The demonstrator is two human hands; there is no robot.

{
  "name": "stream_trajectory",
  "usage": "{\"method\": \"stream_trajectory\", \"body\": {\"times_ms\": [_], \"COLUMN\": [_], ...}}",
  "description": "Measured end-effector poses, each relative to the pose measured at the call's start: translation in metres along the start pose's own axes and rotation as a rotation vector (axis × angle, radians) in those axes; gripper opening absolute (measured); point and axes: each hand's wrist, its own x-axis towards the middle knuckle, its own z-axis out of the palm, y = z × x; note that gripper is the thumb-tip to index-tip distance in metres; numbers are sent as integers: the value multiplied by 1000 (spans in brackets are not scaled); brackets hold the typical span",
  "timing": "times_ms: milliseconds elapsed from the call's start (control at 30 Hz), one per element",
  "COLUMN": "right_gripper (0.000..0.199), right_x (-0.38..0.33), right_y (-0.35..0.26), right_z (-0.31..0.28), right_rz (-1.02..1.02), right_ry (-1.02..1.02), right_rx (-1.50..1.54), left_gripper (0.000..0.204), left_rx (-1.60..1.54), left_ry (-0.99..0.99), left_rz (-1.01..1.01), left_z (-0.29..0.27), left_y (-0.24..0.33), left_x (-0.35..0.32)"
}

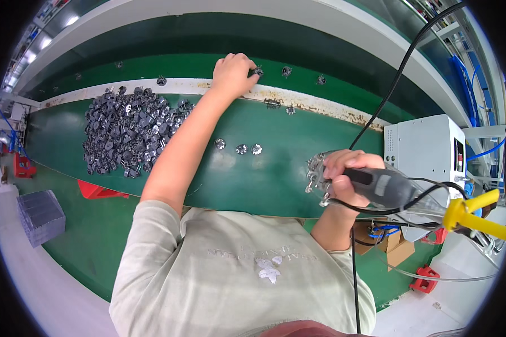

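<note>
My left hand [233,74] reaches far across the green bench [275,185] to the conveyor belt [168,64] beyond a white strip, its fingers closed on a small dark metal part [257,71]. My right hand [346,177] grips a grey powered hand tool [385,188] with a clear-guarded head [316,177] pointing left, held over the bench's right side. Black cables trail from the tool. Three small round silver parts [240,147] lie on the bench between my arms.
A big heap of several dark metal parts [128,132] covers the bench's left. More single parts [287,71] sit spaced along the belt. A white control box [427,149] stands at right, with a yellow handle [472,213] near it. Cardboard boxes [391,244] and red bins lie on the floor.
</note>
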Motion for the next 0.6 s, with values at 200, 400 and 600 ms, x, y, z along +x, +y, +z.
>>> {"method": "stream_trajectory", "body": {"times_ms": [200,400,600], "right_gripper": [38,39,34], "right_x": [-10,-6,-13], "right_y": [-5,-18,-11], "right_z": [-14,-6,-4], "right_rz": [47,186,209], "right_ry": [85,68,107], "right_rx": [-47,-178,34], "left_gripper": [69,74,44], "left_rx": [1,-163,-180], "left_ry": [-54,-181,-201], "left_rz": [149,90,210], "left_z": [18,82,95], "left_y": [41,70,100], "left_x": [38,66,83]}}
